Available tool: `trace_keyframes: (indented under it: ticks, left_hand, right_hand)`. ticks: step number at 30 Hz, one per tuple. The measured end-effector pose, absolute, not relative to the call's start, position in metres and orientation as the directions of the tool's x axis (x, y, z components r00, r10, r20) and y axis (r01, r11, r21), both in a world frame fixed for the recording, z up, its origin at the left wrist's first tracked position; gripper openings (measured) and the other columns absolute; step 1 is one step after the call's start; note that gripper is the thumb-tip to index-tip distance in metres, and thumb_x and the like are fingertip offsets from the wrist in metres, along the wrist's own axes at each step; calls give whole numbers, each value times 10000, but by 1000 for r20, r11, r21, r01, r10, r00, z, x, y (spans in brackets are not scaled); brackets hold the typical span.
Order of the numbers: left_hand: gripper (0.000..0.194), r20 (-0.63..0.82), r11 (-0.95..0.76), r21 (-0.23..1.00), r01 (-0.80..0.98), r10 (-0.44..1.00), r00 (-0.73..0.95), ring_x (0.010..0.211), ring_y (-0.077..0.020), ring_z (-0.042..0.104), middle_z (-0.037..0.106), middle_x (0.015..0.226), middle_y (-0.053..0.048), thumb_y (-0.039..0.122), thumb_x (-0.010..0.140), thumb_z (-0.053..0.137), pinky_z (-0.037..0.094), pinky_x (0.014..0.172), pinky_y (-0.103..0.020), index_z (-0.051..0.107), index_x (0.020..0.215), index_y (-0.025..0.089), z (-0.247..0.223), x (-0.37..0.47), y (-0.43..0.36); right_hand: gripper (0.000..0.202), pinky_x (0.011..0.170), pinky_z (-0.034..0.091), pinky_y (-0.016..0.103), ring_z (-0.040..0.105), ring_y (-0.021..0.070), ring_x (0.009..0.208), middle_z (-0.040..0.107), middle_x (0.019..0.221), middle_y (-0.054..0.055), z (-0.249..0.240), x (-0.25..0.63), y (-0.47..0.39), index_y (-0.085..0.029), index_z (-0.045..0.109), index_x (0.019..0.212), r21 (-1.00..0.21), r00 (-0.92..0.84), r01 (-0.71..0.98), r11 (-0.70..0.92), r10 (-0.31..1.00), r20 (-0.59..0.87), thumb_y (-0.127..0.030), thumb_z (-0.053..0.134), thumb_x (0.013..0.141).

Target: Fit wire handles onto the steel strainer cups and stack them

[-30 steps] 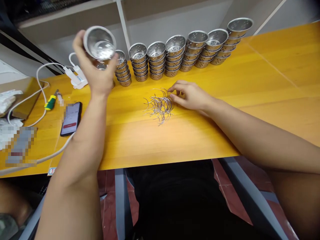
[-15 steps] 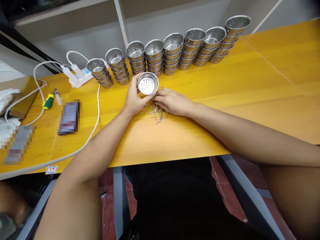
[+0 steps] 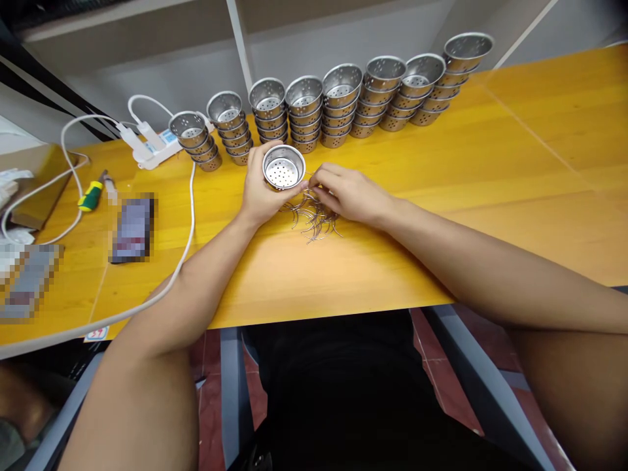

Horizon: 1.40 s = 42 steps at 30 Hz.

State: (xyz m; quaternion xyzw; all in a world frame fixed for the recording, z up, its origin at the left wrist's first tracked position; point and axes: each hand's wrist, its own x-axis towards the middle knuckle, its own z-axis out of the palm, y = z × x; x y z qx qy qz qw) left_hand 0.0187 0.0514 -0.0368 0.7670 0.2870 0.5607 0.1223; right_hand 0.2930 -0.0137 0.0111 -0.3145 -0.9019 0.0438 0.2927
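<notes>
My left hand (image 3: 261, 190) is wrapped round the left side of a small metal cup (image 3: 283, 169) with a perforated bottom, its open top facing me. Just right of the cup, my right hand (image 3: 346, 193) has its thumb and fingertips pinched together near the cup's rim. A thin wire seems to be at those fingertips, but it is too small to make out surely. Under and in front of both hands lies a loose pile of thin curved metal wires (image 3: 316, 221) on the yellow table (image 3: 294, 281).
Stacks of perforated metal cups (image 3: 342, 98) line the table's back edge. At the left are a power strip (image 3: 157, 154) with white cables, a green-yellow screwdriver (image 3: 91, 195), a blurred phone (image 3: 132, 229) and a cardboard box (image 3: 44, 190). Another person's leg (image 3: 22, 399) shows at lower left.
My right hand has moved slightly right, away from the cup, uncovering more of the wires. My left hand and the cup have shifted a little left.
</notes>
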Motion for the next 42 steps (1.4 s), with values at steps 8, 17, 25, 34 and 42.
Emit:
trace_keyframes:
  ticks: [8, 17, 25, 34, 42]
  left_hand:
    - [979, 756, -778, 584, 230, 625, 194, 1350, -293, 745, 692, 1427, -65, 810, 797, 988, 574, 1302, -561, 517, 1517, 343, -45, 19, 55]
    - [1029, 750, -786, 570, 241, 617, 237, 1411, -310, 746, 680, 1475, -80, 842, 796, 967, 596, 1313, -565, 469, 1551, 353, -39, 22, 53]
    - [1171, 743, -805, 562, 191, 592, 313, 1471, -334, 727, 641, 1564, -94, 821, 754, 1013, 605, 1314, -566, 380, 1642, 393, -46, 20, 60]
    - [1097, 727, -787, 591, 177, 615, 305, 1406, -309, 755, 670, 1526, -81, 804, 761, 1021, 646, 1247, -525, 426, 1587, 394, -48, 18, 61]
    - [1107, 739, -787, 596, 160, 616, 275, 1360, -307, 775, 681, 1477, -69, 851, 712, 1020, 668, 1204, -502, 462, 1544, 380, -43, 22, 58]
  right_hand:
    - [428, 805, 601, 433, 669, 246, 809, 744, 946, 83, 54, 308, -14, -276, 783, 1190, -578, -378, 490, 652, 757, 534, -672, 625, 1163]
    - [586, 812, 642, 455, 688, 286, 870, 729, 879, 78, 74, 265, -2, -294, 783, 1121, -655, -342, 488, 576, 817, 464, -865, 672, 1054]
    - [425, 873, 669, 500, 665, 279, 804, 726, 847, 71, 65, 238, 1, -273, 807, 1121, -637, -319, 531, 559, 828, 461, -680, 687, 1097]
    - [369, 915, 688, 506, 732, 298, 852, 769, 901, 86, 50, 234, 3, -245, 788, 1192, -627, -301, 544, 558, 827, 475, -593, 681, 1128]
    - [290, 950, 681, 514, 725, 296, 837, 769, 906, 83, 53, 232, 2, -238, 796, 1193, -604, -284, 586, 540, 835, 472, -497, 678, 1133]
